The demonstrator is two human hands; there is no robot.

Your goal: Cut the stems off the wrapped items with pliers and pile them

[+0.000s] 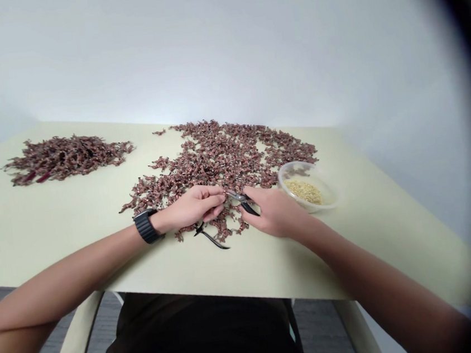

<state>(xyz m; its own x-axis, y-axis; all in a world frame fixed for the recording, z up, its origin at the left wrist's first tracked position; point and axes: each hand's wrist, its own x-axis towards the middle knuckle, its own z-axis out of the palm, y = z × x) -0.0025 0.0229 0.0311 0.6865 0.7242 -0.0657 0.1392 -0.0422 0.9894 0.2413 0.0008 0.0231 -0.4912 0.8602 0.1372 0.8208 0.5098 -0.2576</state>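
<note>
My right hand [275, 211] grips black-handled pliers [242, 198], their metal jaws pointing left. At the jaw tips, the fingers of my left hand [200, 204] are pinched together on something too small to make out. Both hands are just above the front of a wide spread of small reddish-brown pieces [216, 156], whose exact kind I cannot tell. On the tabletop below my left hand lies a second hand tool [212, 238] with dark curved handles, partly hidden among the pieces. A dark watch [147, 226] is on my left wrist.
Beside my right hand stands a clear round plastic bowl [306, 188] with small yellow-gold bits inside. A separate heap of similar brown pieces [67, 155] lies at the far left. The pale yellow table [249, 270] meets a white wall [188, 46] behind.
</note>
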